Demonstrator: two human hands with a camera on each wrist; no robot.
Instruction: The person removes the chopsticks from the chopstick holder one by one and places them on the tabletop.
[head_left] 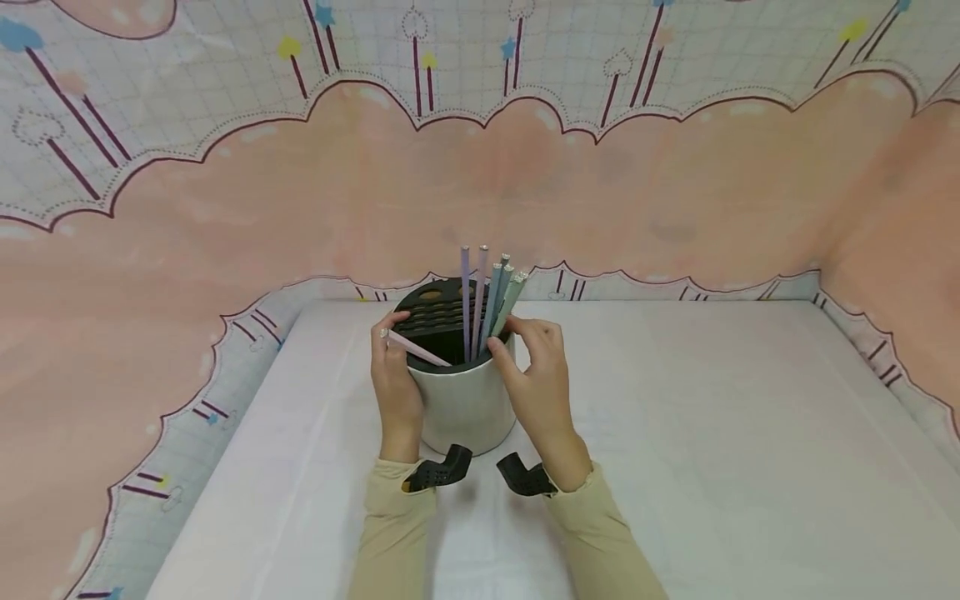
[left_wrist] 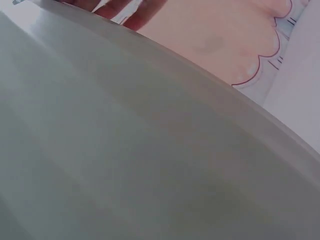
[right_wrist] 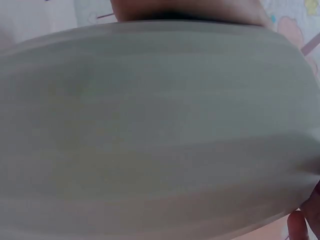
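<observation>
A round white pen holder (head_left: 467,408) with a black insert (head_left: 438,312) stands upright on the table. Several slim lilac, blue and green pens (head_left: 514,292) with sparkly tips rise from its open front compartment, their lower ends hidden. A pale pink pen (head_left: 420,348) leans left over the rim, its tip against my left hand (head_left: 397,392). That hand grips the holder's left side, fingers up at the rim. At the right rim my right hand (head_left: 543,379) pinches the green pens between thumb and fingers. Both wrist views are mostly filled by the holder's wall (left_wrist: 150,140).
A white-covered table (head_left: 720,433) extends around the holder. Behind it and along the left and right sides hangs a peach patterned cloth (head_left: 600,200). Black wrist camera mounts (head_left: 525,477) sit at both beige sleeves, close to the holder's front.
</observation>
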